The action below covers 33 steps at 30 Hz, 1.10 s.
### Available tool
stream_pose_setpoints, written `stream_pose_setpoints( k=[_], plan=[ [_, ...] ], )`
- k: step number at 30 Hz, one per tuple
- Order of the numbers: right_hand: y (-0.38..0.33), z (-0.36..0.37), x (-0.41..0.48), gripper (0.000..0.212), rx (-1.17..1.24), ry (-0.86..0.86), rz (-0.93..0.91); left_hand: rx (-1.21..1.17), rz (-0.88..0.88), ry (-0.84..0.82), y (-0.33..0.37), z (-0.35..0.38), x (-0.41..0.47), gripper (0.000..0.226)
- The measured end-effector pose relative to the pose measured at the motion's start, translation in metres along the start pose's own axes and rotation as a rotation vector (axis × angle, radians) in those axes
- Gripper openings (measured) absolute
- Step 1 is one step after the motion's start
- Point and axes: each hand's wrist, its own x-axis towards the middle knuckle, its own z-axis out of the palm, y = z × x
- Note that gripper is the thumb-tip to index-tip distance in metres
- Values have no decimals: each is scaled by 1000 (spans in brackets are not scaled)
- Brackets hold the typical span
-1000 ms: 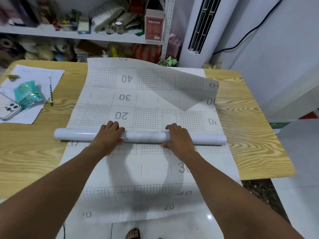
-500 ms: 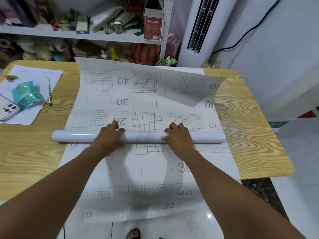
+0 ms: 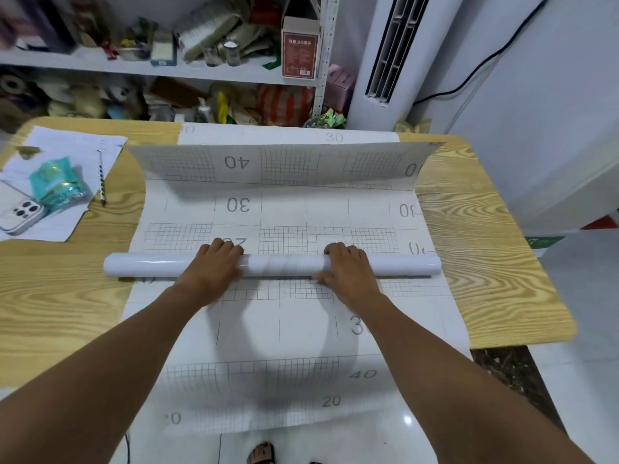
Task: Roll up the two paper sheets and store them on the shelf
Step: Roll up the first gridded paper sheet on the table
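The left hand (image 3: pixel 217 266) and right hand (image 3: pixel 348 269) clasped the roll (image 3: pixel 281 264) on the worktop (image 3: pixel 485 262), and beyond the roll the sheet (image 3: pixel 284 209) had reared its loose end closer, suggesting steady winding progress.

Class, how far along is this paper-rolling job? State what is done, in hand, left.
Done: part of the top sheet is wound into a roll. In hand: left hand and right hand grip it. Left: finishing that sheet, rolling the lower sheet, storing both on the shelf.

Arms outstretched, left hand (image 3: pixel 214 266) and right hand (image 3: pixel 348 270) curl over the paper roll (image 3: pixel 284 264).
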Motion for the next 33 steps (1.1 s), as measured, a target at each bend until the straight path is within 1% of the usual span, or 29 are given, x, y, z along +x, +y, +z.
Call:
stream_pose_setpoints(
  k=[6,11,15,17,19,22,24,27,28,30,33],
  plan=[
    [-2,-1,2,45,-75,35,-26,31,9,1,0,-2,-1,31],
    [1,-2,3,42,-126,-21,-55,-6,-21,-16,3,-1,-4,45],
    [-2,-2,1,37,-56,18,-32,-9,-29,-65,5,0,-5,55],
    [-2,0,0,33,-78,12,-35,2,-20,-85,4,1,-6,51],
    [-2,2,-1,32,-83,12,-32,-10,-10,-70,5,0,-4,46],
    [-1,5,-1,31,-65,72,-30,19,-6,-66,7,-6,-2,45],
    [1,5,-2,33,-72,95,-46,55,2,-73,5,-8,-1,43],
    [3,1,-5,49,-76,58,-82,82,13,-102,4,-8,0,45],
    [5,0,-6,51,-77,39,-91,88,13,-114,5,-8,1,47],
    [7,-1,-7,56,-74,2,-104,72,2,-118,7,-8,1,52],
    [8,-1,-6,59,-14,-4,-105,0,-14,-80,8,-5,1,47]
  ],
)
